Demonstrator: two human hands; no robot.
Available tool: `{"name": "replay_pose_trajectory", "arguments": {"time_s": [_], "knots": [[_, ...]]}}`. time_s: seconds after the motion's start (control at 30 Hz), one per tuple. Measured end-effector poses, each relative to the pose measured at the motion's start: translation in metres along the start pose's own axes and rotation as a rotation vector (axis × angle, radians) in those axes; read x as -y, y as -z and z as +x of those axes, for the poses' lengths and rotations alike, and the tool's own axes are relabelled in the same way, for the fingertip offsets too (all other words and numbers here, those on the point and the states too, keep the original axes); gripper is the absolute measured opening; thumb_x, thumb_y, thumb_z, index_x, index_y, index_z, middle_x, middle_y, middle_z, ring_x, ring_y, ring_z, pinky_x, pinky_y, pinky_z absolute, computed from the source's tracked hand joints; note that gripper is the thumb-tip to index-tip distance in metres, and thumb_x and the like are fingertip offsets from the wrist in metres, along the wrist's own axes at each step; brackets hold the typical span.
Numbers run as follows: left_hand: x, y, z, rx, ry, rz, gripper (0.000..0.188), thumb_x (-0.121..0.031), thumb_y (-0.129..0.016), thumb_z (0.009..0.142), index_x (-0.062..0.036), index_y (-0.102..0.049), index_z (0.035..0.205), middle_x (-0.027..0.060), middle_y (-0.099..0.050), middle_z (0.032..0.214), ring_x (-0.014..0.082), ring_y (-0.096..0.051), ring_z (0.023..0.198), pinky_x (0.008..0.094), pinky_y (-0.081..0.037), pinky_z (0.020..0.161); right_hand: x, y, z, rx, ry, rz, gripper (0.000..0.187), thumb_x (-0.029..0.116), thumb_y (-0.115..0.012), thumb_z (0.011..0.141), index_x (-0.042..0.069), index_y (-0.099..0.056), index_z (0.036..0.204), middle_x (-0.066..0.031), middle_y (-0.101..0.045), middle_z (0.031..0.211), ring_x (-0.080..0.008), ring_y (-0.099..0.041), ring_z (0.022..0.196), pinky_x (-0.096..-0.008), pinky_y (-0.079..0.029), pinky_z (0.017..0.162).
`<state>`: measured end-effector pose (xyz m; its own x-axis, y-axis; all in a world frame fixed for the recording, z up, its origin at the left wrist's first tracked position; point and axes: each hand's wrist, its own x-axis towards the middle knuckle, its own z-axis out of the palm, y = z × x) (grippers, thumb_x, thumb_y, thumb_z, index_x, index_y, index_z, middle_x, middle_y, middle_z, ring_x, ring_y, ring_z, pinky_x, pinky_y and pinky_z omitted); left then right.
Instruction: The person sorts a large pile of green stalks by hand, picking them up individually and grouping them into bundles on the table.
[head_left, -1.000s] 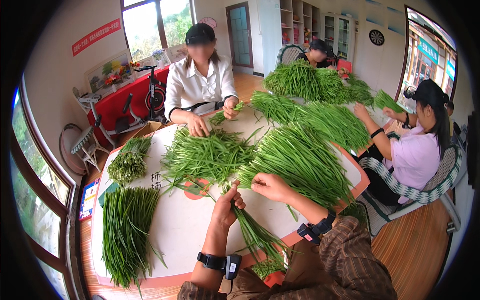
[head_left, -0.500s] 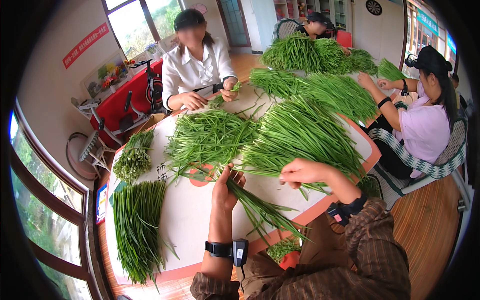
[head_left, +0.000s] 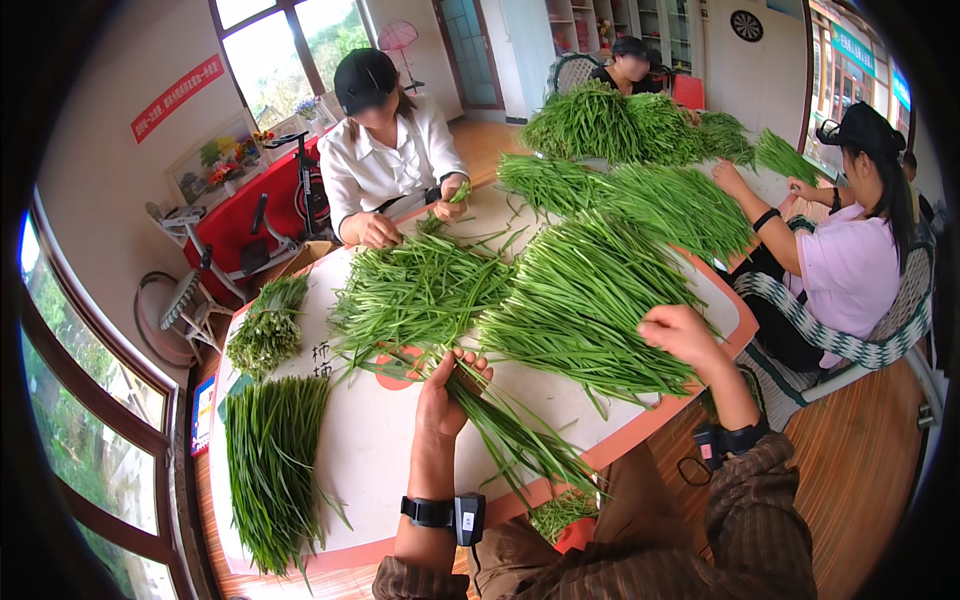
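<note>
My left hand (head_left: 440, 398) is closed around a small bunch of garlic chives (head_left: 520, 438), with the pale ends by my fingers and the green leaves trailing down to the right past the table's near edge. My right hand (head_left: 687, 338) is over the right side of a big loose pile of garlic chives (head_left: 590, 295). Its fingers are curled into a pinch; whether a stalk is in them I cannot make out. Beyond my left hand lies another tangled heap of chives (head_left: 420, 285).
A neat stack of chives (head_left: 275, 465) and a smaller bundle (head_left: 268, 325) lie on the table's (head_left: 375, 480) left side. More heaps (head_left: 625, 120) cover the far end. Co-workers sit across and to the right, one handling chives. A red container (head_left: 575, 533) stands below the near edge.
My right hand has moved right and slightly away from me, farther from the bunch. My left hand keeps its hold almost in place. The person across has bowed their head.
</note>
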<state>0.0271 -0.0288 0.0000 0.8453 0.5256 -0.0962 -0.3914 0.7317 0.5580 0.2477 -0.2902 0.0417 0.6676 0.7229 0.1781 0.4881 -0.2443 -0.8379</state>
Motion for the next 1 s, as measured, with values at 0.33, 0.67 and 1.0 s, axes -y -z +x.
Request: {"name": "replay_pose_trajectory", "arguments": {"time_s": [0.33, 0.67, 1.0], "knots": [[0.003, 0.004, -0.001, 0.012, 0.092, 0.051, 0.019, -0.024, -0.044, 0.089, -0.0079, -0.049, 0.097, 0.0017, -0.05, 0.066, 0.014, -0.047, 0.055, 0.0301, -0.043, 0.057, 0.049, -0.15, 0.1, 0.036, 0.321, -0.505, 0.033, 0.033, -0.064, 0.068, 0.006, -0.062, 0.087, -0.0141, -0.058, 0.094, -0.0331, -0.049, 0.095, -0.0404, -0.042, 0.08], [0.005, 0.004, -0.002, 0.042, 0.127, 0.008, 0.02, -0.024, -0.045, 0.089, -0.0069, -0.048, 0.099, 0.0006, -0.044, 0.064, 0.0115, -0.041, 0.054, 0.0266, -0.038, 0.054, 0.034, -0.134, 0.125, -0.051, 0.178, 0.104, 0.02, 0.024, -0.062, 0.074, 0.005, -0.065, 0.079, -0.0038, -0.061, 0.065, -0.01, -0.054, 0.059, -0.024, -0.043, 0.057], [0.001, -0.004, -0.004, 0.081, 0.121, 0.042, 0.029, -0.025, -0.05, 0.087, -0.0064, -0.046, 0.109, -0.003, -0.034, 0.06, 0.0079, -0.032, 0.049, 0.0223, -0.03, 0.047, 0.13, -0.06, 0.062, -0.13, 0.304, 0.667, 0.02, 0.019, -0.053, 0.085, 0.002, -0.059, 0.092, 0.0003, -0.055, 0.066, -0.004, -0.049, 0.056, -0.0171, -0.038, 0.05]]}}
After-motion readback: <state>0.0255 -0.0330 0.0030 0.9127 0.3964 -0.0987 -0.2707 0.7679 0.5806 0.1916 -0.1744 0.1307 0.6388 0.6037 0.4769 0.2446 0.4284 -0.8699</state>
